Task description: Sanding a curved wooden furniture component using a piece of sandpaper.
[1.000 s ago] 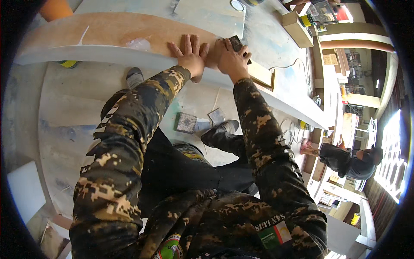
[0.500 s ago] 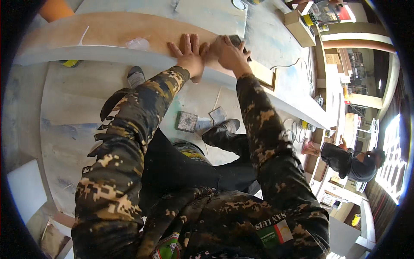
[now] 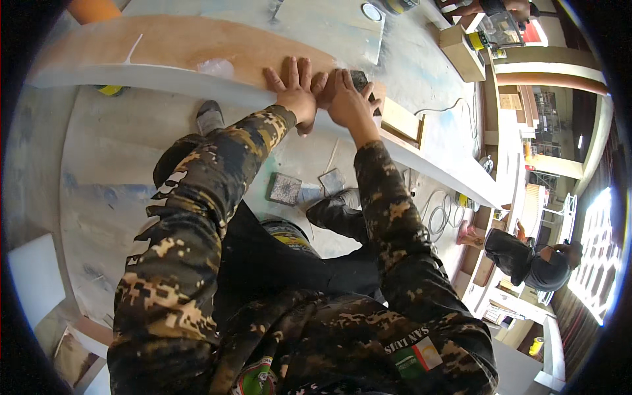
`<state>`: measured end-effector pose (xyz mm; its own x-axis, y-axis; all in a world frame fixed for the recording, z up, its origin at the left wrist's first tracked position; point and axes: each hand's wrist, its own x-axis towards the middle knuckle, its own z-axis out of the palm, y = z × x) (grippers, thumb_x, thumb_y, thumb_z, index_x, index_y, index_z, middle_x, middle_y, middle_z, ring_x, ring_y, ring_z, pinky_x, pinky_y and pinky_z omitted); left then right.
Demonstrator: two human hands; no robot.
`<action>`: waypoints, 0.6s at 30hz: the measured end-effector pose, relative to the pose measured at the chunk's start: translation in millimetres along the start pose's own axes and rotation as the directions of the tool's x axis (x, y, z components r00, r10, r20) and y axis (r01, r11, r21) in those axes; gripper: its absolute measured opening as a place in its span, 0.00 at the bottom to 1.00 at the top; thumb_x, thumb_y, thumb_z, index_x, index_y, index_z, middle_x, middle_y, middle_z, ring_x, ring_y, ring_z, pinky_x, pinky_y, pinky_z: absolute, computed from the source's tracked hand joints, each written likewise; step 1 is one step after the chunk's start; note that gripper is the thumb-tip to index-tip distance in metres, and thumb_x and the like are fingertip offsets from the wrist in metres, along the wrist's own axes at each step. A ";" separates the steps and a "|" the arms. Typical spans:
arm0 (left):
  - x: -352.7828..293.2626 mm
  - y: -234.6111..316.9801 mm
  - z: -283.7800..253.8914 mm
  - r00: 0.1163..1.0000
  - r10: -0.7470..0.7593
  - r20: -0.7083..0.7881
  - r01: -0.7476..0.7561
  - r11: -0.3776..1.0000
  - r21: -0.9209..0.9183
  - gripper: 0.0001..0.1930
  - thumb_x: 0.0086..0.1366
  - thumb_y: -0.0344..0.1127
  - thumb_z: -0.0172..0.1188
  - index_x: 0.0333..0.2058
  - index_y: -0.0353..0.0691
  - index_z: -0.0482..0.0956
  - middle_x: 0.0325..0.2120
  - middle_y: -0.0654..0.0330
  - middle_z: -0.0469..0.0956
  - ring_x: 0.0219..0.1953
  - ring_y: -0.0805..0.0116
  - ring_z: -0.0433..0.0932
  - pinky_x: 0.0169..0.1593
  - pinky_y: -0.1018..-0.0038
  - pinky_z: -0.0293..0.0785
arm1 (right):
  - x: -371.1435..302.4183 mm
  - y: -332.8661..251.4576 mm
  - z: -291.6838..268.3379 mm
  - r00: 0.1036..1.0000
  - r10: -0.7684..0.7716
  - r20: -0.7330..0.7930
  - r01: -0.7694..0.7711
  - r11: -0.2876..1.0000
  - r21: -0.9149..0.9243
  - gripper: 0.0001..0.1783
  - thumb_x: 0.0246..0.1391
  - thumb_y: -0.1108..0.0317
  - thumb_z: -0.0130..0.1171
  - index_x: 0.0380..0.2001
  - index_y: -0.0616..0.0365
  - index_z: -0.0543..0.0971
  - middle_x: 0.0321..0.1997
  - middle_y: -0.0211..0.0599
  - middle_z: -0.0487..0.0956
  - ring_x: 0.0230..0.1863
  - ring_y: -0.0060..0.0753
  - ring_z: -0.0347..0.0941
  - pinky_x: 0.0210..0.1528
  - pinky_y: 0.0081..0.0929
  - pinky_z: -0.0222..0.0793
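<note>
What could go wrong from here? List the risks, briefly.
1. The left hand lies flat on the brown board, close beside the right hand with its dark block; a stray stroke might scrape its fingers.
2. A speckled grey square block lies on the floor near a dark shoe; a shifted foot could slip on it.

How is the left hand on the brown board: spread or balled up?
Spread: the left hand has its fingers fanned out over the brown board, with gaps showing between them.
</note>
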<state>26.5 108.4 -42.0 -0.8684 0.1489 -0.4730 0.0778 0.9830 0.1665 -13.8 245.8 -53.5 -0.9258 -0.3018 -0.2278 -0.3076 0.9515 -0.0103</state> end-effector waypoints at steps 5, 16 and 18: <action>8.3 4.4 2.9 0.998 0.016 -0.058 -0.015 1.000 0.024 0.73 0.41 0.47 0.79 0.74 0.53 0.27 0.73 0.39 0.21 0.71 0.26 0.20 0.55 0.12 0.30 | 34.6 12.1 -13.8 0.999 0.020 -0.029 -0.022 0.998 -0.064 0.36 0.60 0.57 0.48 0.72 0.43 0.57 0.78 0.29 0.53 0.71 0.88 0.40 0.62 0.89 0.40; 9.7 3.9 5.4 0.997 0.015 -0.081 -0.012 0.999 0.030 0.73 0.40 0.47 0.80 0.74 0.53 0.30 0.73 0.38 0.23 0.71 0.24 0.23 0.55 0.12 0.33 | 37.6 4.3 -17.4 0.999 0.037 0.017 -0.038 0.997 0.070 0.40 0.58 0.56 0.49 0.74 0.45 0.54 0.79 0.28 0.51 0.73 0.83 0.36 0.64 0.87 0.38; 6.4 7.1 6.9 0.997 0.002 -0.082 0.000 1.000 0.026 0.73 0.39 0.47 0.80 0.74 0.52 0.31 0.73 0.38 0.24 0.71 0.23 0.23 0.55 0.12 0.34 | 26.7 -3.4 -14.8 0.994 0.068 0.087 -0.074 0.996 0.058 0.40 0.59 0.56 0.49 0.74 0.45 0.54 0.79 0.26 0.50 0.74 0.81 0.36 0.64 0.87 0.38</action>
<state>24.8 117.1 -49.8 -0.9054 0.1418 -0.4001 0.0905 0.9854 0.1443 -40.7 233.5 -45.2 -0.9222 -0.2296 -0.3113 -0.2255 0.9730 -0.0496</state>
